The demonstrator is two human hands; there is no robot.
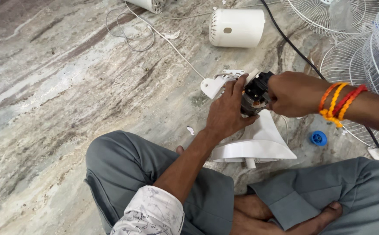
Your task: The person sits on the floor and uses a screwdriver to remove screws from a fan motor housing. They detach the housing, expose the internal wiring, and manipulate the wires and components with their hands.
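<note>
Two bare hands meet over a small electric motor [253, 96], held above the stone floor [59, 87] in front of a person sitting cross-legged in grey trousers [154, 169]. Nearest to me are the folded knees and bare feet, and just beyond them a white conical fan stand piece [263, 141] rests on the floor between the legs. The left hand [226, 111] comes up from a patterned white sleeve [152, 215], its fingers curled around the near side of the motor, thumb and palm pressed to the dark windings. The right hand [293, 93], with orange, yellow and red threads [339, 102] tied at the wrist, closes tight on the motor's black top end from the other side. So the motor sits gripped between both hands, just above the stand piece. A white plastic bracket [217, 82] pokes out behind the left hand's fingertips, touching or nearly touching them; I cannot tell which. A little blue cap [318, 138] lies on the floor to the right, near the right knee. Farther off, a white cylindrical motor cover [236, 27] lies on its side near the far edge of the floor, a thin white cable [172, 43] trailing beside it, and a black cable [293, 43] runs past toward the wire fan guards [354, 43] stacked in the far right corner.
</note>
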